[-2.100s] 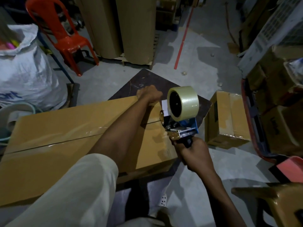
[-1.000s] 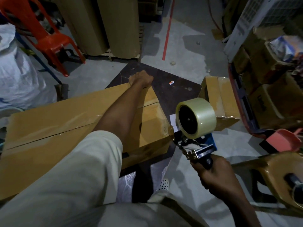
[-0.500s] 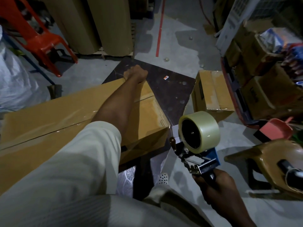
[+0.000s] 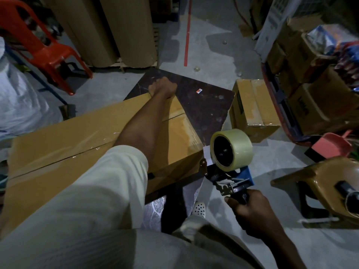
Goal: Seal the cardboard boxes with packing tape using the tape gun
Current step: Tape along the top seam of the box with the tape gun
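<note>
Light: dim; detail is lost in the shadows.
Large box: brown cardboard, lying flat on the dark tabletop and covering most of it. The top flaps are closed.
Seam: runs the length of the box top, with a glossy strip of clear tape along it.
Left hand: arm stretched across the box top, fingers curled over the box's far edge near its far right corner, gripping the cardboard.
Right hand: wrapped round the handle of the tape gun, low and to the right of the box, over the floor.
Hands: well apart, each clamped on its own thing.
Tape gun: blue and black frame. Its front end is just beside the box's near right corner; I cannot tell whether they touch.
Tape roll: clear tape on a black hub, mounted on the gun and standing above the right hand.
Small box: on the floor just right of the tabletop, tape strips on its top.
Right side: stacked cartons, a pink dustpan and a tan stool.
Left side: a red plastic chair and a white sack.
Far side: tall brown paper rolls and a red line on the concrete floor.
</note>
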